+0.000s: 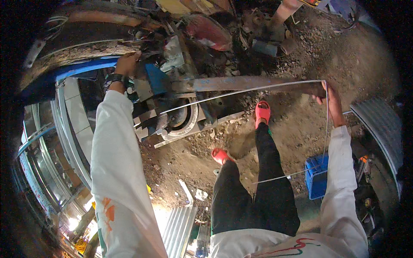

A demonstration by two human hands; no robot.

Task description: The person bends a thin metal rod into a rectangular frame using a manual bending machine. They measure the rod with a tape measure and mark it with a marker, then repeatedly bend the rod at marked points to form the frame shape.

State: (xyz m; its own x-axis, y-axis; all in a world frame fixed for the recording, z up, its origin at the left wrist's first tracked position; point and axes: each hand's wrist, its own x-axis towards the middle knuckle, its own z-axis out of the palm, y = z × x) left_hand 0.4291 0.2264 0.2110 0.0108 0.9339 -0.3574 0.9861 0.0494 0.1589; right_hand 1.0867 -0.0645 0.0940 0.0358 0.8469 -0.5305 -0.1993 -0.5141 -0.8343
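My right hand, at the right, grips a long thin metal rod at a sharp bend. From there one length runs left, into a heavy metal tool with a round ring-shaped part. The rod's other length hangs down past my right forearm and a loose stretch crosses in front of my legs. Up at the left, my left hand is closed beside a blue metal piece of the tool; what its fingers hold is in shadow. A long rusty steel beam extends rightward from the tool, behind the rod.
A blue plastic crate sits near my right forearm. Corrugated metal sheets lie at the far right and more below. Framed panels stand at the left. Scrap and a red metal piece clutter the dirt ground beyond.
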